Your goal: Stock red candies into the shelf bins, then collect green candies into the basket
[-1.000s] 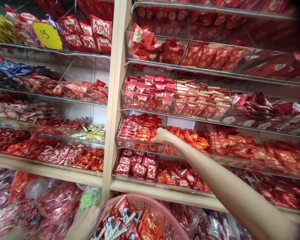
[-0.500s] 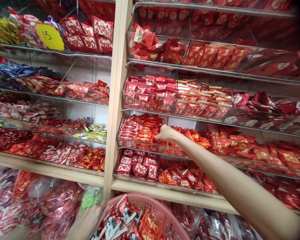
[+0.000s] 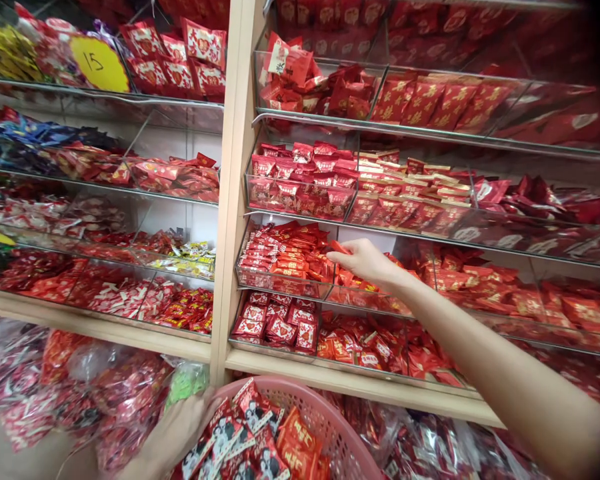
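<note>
My right hand [image 3: 365, 260] reaches across to the clear shelf bins and pinches a small red candy packet [image 3: 339, 247] just above the bin of red-and-orange packets [image 3: 285, 257]. My left hand [image 3: 177, 432] grips the left rim of a pink plastic basket [image 3: 325, 420] at the bottom, its fingers curled on the edge. Inside the basket lie several wrapped sweets [image 3: 253, 437], some red-and-white with black figures, some orange.
Clear acrylic bins on wooden shelves hold red sweets in rows. A wooden upright [image 3: 230, 187] divides the left and right bays. A yellow "15" tag [image 3: 97, 63] hangs top left. Bagged sweets [image 3: 80, 393] pile below the lowest shelf.
My right hand has lifted out of the bin and drawn back to the right, now holding one red packet. The basket and my left hand have stayed put.
</note>
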The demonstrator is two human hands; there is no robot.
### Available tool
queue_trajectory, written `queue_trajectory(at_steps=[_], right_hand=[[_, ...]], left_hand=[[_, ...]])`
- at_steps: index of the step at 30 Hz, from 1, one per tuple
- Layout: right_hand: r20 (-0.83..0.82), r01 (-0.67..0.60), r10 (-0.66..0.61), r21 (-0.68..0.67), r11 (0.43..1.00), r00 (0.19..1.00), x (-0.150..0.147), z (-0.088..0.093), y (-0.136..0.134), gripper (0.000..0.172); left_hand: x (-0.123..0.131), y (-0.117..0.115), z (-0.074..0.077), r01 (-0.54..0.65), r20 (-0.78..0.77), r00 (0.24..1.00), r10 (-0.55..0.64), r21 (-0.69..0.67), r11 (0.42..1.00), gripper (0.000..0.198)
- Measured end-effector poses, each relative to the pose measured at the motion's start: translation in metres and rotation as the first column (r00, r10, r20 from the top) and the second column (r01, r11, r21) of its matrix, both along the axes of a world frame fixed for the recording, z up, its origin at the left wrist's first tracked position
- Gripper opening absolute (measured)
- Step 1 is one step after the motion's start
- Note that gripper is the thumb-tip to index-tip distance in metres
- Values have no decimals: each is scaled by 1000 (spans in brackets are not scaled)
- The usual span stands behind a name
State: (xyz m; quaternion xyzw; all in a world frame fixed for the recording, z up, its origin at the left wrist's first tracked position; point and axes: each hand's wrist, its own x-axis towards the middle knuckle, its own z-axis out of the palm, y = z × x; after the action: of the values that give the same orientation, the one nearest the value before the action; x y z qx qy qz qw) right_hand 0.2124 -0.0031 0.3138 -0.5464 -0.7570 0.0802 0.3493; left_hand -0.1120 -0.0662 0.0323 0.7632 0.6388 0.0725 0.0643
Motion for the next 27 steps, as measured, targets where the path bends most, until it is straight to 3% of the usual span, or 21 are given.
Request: queue_trajectory(at_steps=[4, 7, 12, 16, 19, 24, 27], right_hand=[[-30, -94, 94, -21, 995, 995, 11, -18, -54, 44], [-14, -205, 207, -205, 957, 978, 17, -51, -97, 41], [23, -277, 342, -538, 796, 939, 20, -128, -153, 35], [46, -285, 425, -675, 680, 904, 18, -174, -181, 30], [118, -238, 439, -702, 672, 891, 11, -190, -194, 25], [379, -53, 419, -686, 726, 825, -12, -204, -210, 10], [482, 11, 461, -700, 714, 745, -23, -210, -216, 17]], left_hand=[[2, -1, 6, 33, -19, 999, -33, -21, 999, 46], [5, -2, 12, 27, -56, 998, -30, -50, 998, 45], [10, -2, 18, 45, -62, 997, -50, -82, 996, 46], [13, -5, 20, 26, -94, 995, -33, -82, 996, 47], [14, -7, 20, 19, -105, 994, -25, -55, 998, 48], [15, -9, 21, -1, -103, 995, -4, -48, 999, 46], [14, -9, 20, 14, -122, 992, -17, -32, 999, 45]])
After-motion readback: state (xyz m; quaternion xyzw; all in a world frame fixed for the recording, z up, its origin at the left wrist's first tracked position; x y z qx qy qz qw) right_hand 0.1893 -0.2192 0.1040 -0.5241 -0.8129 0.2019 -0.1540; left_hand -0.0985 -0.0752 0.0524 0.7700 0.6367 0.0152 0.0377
